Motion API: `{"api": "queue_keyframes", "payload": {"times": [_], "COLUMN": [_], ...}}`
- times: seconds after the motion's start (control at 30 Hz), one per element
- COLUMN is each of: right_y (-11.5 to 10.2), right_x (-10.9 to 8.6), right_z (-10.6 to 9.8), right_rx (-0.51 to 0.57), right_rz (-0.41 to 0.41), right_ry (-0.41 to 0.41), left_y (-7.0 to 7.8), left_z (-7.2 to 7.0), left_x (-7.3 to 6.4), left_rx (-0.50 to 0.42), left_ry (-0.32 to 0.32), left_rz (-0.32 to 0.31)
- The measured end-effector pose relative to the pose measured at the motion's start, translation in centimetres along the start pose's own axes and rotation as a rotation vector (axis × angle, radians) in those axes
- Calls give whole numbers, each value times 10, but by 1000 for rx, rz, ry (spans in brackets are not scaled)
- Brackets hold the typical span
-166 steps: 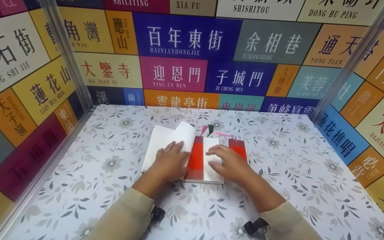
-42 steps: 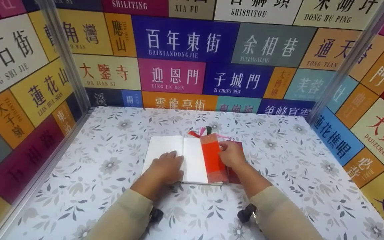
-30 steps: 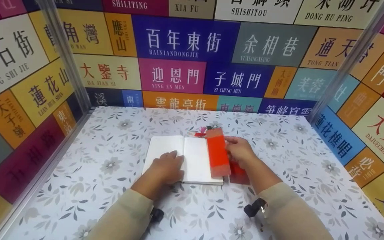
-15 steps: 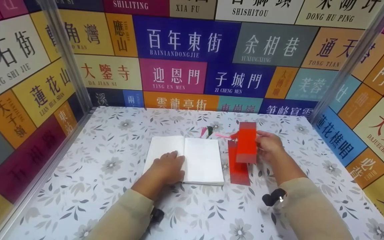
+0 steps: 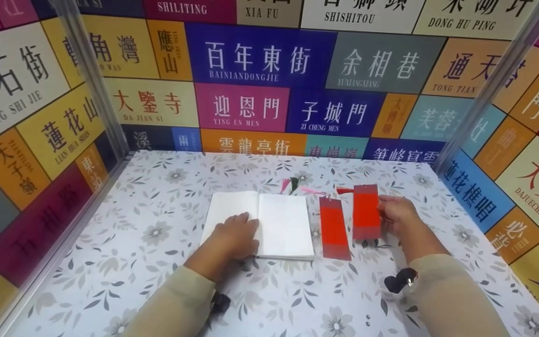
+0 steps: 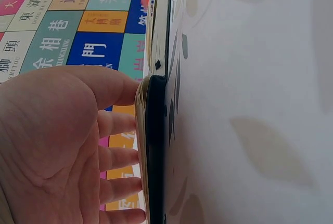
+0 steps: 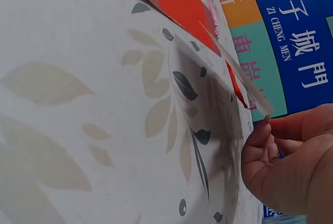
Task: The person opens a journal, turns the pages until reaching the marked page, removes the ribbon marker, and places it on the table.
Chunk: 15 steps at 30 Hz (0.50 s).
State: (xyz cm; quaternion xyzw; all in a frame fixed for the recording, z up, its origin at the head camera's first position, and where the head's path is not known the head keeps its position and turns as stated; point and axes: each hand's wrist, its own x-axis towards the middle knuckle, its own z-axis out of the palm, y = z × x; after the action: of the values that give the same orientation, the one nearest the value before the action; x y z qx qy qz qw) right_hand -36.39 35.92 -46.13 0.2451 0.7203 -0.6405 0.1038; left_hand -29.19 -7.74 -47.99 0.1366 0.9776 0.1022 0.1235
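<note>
A book [image 5: 284,224] with blank white pages lies spread on the table. My left hand [image 5: 236,236] rests on its left page near the fold; in the left wrist view the extended fingertips touch the page edges above the book's dark cover [image 6: 156,130]. Between thumb and fingers, my right hand [image 5: 400,215] pinches the right edge of a red bookmark [image 5: 366,213] with a red tassel [image 5: 344,190]. The right wrist view shows this bookmark [image 7: 242,73] edge-on and tilted, raised over the table. Flat between it and the book lies a second red bookmark [image 5: 335,229].
Pink and dark green tassels [image 5: 292,184] stick out beyond the book's far edge. The table has a white cloth [image 5: 269,299] printed with grey leaves and flowers. Colourful sign-covered panels [image 5: 260,56] enclose the back and both sides.
The lifted page has been turned to the left and lies flat. My right hand has taken the bookmark off the right page and carried it right, past the second bookmark. The left hand stays on the book.
</note>
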Motion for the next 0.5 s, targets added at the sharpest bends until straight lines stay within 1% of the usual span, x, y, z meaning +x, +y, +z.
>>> {"api": "queue_keyframes", "payload": {"times": [0.13,0.2,0.37,0.5], "right_y": [5,6,10,11], "right_x": [-2,-4,-5,-4], "right_z": [-3,-2,0,1], "right_rx": [-90,-140,-245,-294], "right_rz": [18,27,15,9], "right_ry": [-32,-31,12,60], "left_y": [-1,-2,-1,0], "left_z": [2,2,0,0], "left_x": [1,1,-1,-3], "left_rx": [7,9,-1,-9], "left_ry": [8,9,14,20], "left_rz": [8,13,18,20]}}
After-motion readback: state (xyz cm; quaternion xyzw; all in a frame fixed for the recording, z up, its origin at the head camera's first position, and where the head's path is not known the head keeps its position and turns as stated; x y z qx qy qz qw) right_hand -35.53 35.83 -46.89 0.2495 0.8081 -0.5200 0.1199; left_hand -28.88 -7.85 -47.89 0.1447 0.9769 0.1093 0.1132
